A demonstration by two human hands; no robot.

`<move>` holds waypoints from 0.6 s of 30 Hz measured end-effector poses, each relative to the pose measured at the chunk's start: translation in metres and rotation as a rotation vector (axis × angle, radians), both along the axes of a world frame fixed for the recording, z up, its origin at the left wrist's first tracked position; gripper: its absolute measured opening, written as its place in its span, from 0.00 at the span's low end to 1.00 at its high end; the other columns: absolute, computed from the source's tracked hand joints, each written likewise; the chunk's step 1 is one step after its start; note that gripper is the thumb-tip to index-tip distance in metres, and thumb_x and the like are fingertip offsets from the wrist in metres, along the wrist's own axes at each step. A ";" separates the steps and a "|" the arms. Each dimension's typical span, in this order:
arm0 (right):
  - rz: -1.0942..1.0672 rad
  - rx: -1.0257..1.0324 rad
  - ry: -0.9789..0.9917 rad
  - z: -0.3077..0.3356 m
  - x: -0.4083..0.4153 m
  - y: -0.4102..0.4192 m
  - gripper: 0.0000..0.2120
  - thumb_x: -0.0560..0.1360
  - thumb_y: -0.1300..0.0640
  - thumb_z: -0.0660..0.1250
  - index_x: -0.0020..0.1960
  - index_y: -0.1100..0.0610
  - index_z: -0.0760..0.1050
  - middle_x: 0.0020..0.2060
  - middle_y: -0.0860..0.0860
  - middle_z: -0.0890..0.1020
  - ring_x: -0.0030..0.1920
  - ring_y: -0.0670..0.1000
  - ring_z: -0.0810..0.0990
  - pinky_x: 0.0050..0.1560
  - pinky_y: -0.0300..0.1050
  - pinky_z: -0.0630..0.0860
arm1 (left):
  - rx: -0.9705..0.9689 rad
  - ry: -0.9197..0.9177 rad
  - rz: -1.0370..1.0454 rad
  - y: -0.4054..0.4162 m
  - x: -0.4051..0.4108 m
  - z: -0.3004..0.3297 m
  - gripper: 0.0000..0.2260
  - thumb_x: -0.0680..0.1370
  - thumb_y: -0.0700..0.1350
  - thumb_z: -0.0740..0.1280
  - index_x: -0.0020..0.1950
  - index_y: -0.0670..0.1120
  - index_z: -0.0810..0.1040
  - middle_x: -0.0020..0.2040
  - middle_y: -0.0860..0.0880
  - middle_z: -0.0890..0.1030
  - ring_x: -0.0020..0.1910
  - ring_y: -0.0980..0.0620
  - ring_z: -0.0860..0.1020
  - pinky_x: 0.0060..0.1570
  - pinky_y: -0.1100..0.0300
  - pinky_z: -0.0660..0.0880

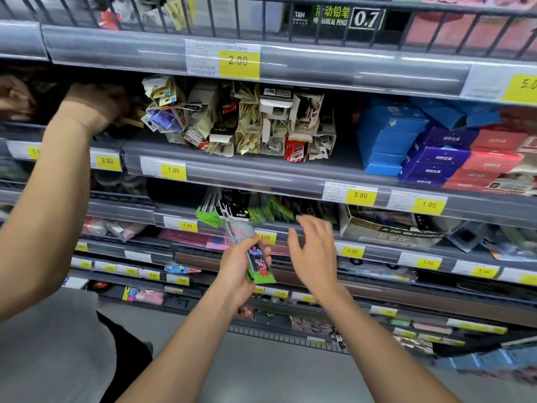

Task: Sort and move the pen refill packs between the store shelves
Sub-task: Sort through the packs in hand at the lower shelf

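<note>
Refill packs are being gathered at the shelf.
A stack of cartoon refill packs (257, 257) is being gripped by the left hand (238, 267); the right hand (315, 251), fingers spread and empty, is being held beside the green packs (263, 213), probably the next pick.

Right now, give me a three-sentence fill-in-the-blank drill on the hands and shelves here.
1. The left hand grips a pack with a ____ cartoon pig on it.
2. The right hand holds ____.
3. The yellow tag on the top rail reads ____.

Missing words: pink; nothing; 2.00
</note>
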State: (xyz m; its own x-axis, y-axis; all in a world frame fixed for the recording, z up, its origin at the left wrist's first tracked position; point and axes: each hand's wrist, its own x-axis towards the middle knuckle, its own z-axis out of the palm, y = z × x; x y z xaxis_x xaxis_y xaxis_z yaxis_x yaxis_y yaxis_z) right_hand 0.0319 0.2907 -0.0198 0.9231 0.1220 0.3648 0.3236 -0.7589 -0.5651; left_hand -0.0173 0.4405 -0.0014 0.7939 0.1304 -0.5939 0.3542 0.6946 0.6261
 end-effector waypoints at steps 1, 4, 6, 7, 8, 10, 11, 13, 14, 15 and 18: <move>0.006 -0.100 0.068 -0.001 0.016 0.005 0.24 0.82 0.47 0.63 0.72 0.60 0.73 0.66 0.55 0.78 0.68 0.56 0.70 0.69 0.56 0.71 | 0.007 0.004 0.001 0.003 -0.003 -0.002 0.08 0.84 0.42 0.65 0.51 0.37 0.80 0.38 0.45 0.80 0.34 0.51 0.79 0.36 0.59 0.77; 0.015 -0.325 0.142 -0.009 0.050 0.028 0.33 0.79 0.38 0.64 0.75 0.59 0.69 0.66 0.59 0.78 0.68 0.64 0.72 0.67 0.57 0.71 | -0.004 0.012 0.001 0.008 -0.010 -0.006 0.07 0.84 0.42 0.65 0.55 0.38 0.78 0.40 0.45 0.80 0.35 0.51 0.78 0.36 0.60 0.77; -0.018 -0.372 0.090 -0.013 0.061 0.040 0.28 0.79 0.40 0.65 0.71 0.58 0.74 0.61 0.60 0.82 0.64 0.65 0.76 0.60 0.57 0.75 | -0.019 0.026 0.004 0.011 -0.014 -0.008 0.08 0.84 0.42 0.65 0.57 0.38 0.78 0.41 0.45 0.80 0.37 0.51 0.78 0.37 0.59 0.77; -0.039 -0.362 0.052 -0.013 0.063 0.044 0.23 0.80 0.44 0.66 0.69 0.57 0.77 0.59 0.59 0.83 0.62 0.64 0.78 0.57 0.57 0.76 | -0.025 0.032 0.004 0.012 -0.015 -0.009 0.08 0.84 0.42 0.64 0.58 0.37 0.78 0.41 0.45 0.81 0.37 0.51 0.78 0.38 0.59 0.77; -0.059 -0.344 0.009 -0.014 0.063 0.045 0.19 0.80 0.49 0.67 0.66 0.57 0.80 0.56 0.59 0.85 0.59 0.64 0.80 0.55 0.56 0.77 | -0.031 0.035 0.007 0.013 -0.016 -0.009 0.09 0.84 0.42 0.64 0.58 0.37 0.78 0.42 0.44 0.81 0.38 0.50 0.78 0.39 0.58 0.77; -0.081 -0.320 -0.071 -0.015 0.060 0.044 0.13 0.78 0.57 0.68 0.60 0.59 0.83 0.49 0.60 0.86 0.51 0.64 0.83 0.47 0.55 0.79 | -0.037 0.030 0.010 0.015 -0.016 -0.008 0.08 0.84 0.42 0.65 0.57 0.37 0.78 0.42 0.44 0.81 0.38 0.50 0.78 0.41 0.57 0.76; -0.081 -0.297 -0.111 -0.015 0.057 0.042 0.11 0.78 0.60 0.68 0.58 0.61 0.83 0.47 0.60 0.86 0.48 0.64 0.83 0.44 0.54 0.80 | -0.036 0.028 0.011 0.016 -0.016 -0.008 0.08 0.84 0.42 0.65 0.55 0.37 0.79 0.41 0.44 0.81 0.38 0.50 0.79 0.41 0.57 0.76; -0.086 -0.227 -0.211 -0.017 0.049 0.037 0.09 0.79 0.62 0.68 0.56 0.63 0.83 0.44 0.58 0.86 0.46 0.63 0.83 0.39 0.54 0.81 | -0.030 0.020 0.007 0.017 -0.013 -0.007 0.08 0.84 0.42 0.66 0.52 0.38 0.80 0.40 0.44 0.82 0.37 0.50 0.80 0.41 0.57 0.77; -0.087 -0.186 -0.268 -0.017 0.044 0.033 0.09 0.79 0.63 0.67 0.57 0.63 0.83 0.44 0.57 0.86 0.46 0.61 0.82 0.38 0.54 0.81 | -0.028 0.015 0.003 0.016 -0.011 -0.006 0.08 0.84 0.43 0.66 0.52 0.38 0.80 0.40 0.44 0.83 0.37 0.50 0.80 0.41 0.57 0.77; -0.083 -0.147 -0.325 -0.018 0.038 0.028 0.09 0.80 0.63 0.67 0.58 0.64 0.83 0.45 0.56 0.86 0.46 0.59 0.81 0.38 0.53 0.81 | -0.027 0.010 0.003 0.015 -0.008 -0.005 0.08 0.84 0.43 0.67 0.53 0.39 0.80 0.40 0.44 0.84 0.38 0.50 0.82 0.41 0.57 0.78; -0.036 -0.040 -0.472 -0.015 0.009 0.019 0.11 0.81 0.65 0.67 0.63 0.65 0.80 0.55 0.56 0.85 0.52 0.56 0.81 0.49 0.49 0.82 | -0.042 -0.020 0.009 0.009 -0.001 0.002 0.09 0.82 0.46 0.70 0.56 0.40 0.81 0.43 0.44 0.85 0.39 0.50 0.84 0.42 0.55 0.80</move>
